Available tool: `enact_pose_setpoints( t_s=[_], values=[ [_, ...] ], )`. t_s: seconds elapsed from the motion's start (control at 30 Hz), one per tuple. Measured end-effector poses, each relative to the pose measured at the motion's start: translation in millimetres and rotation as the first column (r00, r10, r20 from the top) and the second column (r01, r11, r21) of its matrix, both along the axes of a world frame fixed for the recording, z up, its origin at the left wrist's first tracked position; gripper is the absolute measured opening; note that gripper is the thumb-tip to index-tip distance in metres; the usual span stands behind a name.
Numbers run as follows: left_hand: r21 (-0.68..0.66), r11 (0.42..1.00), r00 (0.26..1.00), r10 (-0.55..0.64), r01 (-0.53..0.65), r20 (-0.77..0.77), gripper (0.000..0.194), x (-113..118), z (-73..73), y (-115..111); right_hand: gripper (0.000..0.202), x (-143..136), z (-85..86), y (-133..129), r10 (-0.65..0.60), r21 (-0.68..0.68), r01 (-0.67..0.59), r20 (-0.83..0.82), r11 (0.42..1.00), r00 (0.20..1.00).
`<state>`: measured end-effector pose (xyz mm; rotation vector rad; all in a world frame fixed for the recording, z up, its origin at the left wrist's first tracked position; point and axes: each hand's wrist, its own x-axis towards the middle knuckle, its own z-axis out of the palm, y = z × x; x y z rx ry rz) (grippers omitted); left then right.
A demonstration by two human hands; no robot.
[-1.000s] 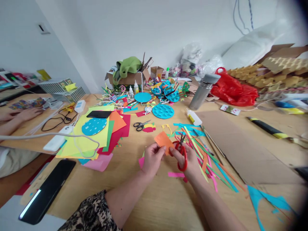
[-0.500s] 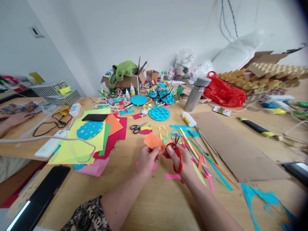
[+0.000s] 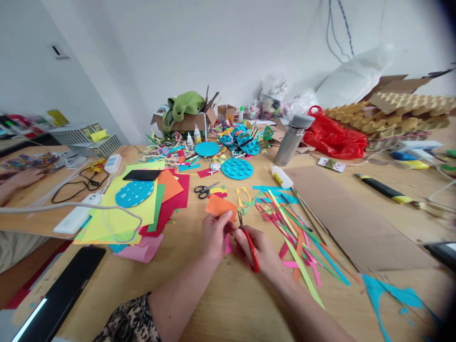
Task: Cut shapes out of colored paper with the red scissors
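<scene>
One orange paper [image 3: 220, 207] and one pair of red-handled scissors [image 3: 255, 255], in two hands.
The left hand [image 3: 214, 233] has its grip pinched on the orange paper, held above the counter [image 3: 228, 304]; the right hand [image 3: 262, 249] has its grip around the scissors, blades at the paper's right edge, contact unclear. One black-handled pair [image 3: 203, 191] lies just beyond. Three blue discs [image 3: 237, 168] show; the paper strips [image 3: 297, 263] overlap too much to count. A cardboard box [image 3: 185, 124] holds green cloth [image 3: 187, 104]. The counter is wooden, the wall [image 3: 228, 47] behind it pale.
</scene>
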<state>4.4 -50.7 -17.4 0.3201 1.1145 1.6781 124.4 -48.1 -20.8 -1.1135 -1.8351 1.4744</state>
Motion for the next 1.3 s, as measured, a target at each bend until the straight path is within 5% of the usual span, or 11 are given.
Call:
enact_pose_setpoints(
  t_s=[0.33,1.3],
  values=[
    [-0.035,0.999,0.999,-0.024,0.023,-0.03,0.031,3,-0.4,-2,0.055,-1,1.1,0,0.002,0.056,-0.007,0.087,0.998,0.996],
    [0.029,0.995,0.983,-0.087,0.093,-0.164,0.024,0,-11.9,-3,0.055,-1,-1.3,2,0.029,-0.177,-0.053,-0.133,0.983,0.991]
  ],
)
